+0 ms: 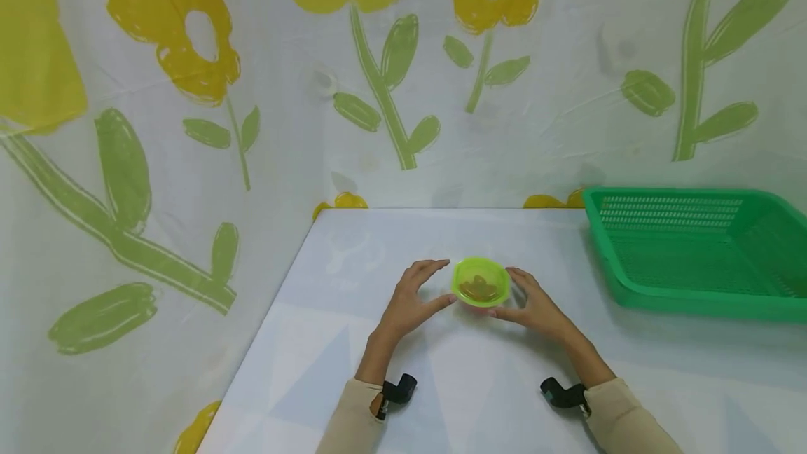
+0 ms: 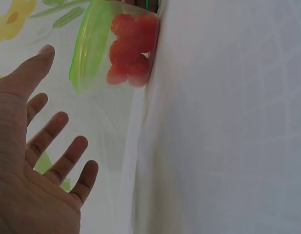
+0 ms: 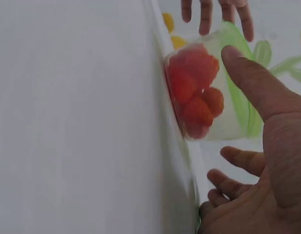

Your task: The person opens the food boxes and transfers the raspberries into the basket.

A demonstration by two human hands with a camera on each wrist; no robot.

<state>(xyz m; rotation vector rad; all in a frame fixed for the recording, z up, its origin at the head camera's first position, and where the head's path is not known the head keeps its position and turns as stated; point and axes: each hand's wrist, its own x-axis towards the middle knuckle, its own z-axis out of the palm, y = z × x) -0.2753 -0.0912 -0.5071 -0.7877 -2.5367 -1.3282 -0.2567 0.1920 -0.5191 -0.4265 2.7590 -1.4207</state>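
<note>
A small clear container (image 1: 480, 283) with a bright green lid stands on the white table, in the middle of the head view. Through its wall, the left wrist view shows several red rounded pieces (image 2: 126, 51) inside; their kind is unclear. My left hand (image 1: 406, 308) is at the container's left side, fingers spread and, in the left wrist view, apart from it. On the other side my right hand (image 1: 536, 308) curves loosely around it. Its thumb (image 3: 248, 78) overlaps the lid in the right wrist view, and whether it touches I cannot tell.
A green plastic basket (image 1: 687, 300) with mesh walls stands on the table at the right. White cloth (image 1: 479, 153) printed with yellow flowers hangs behind the table and along its left side. A black wrist camera (image 1: 400, 389) is strapped to each forearm.
</note>
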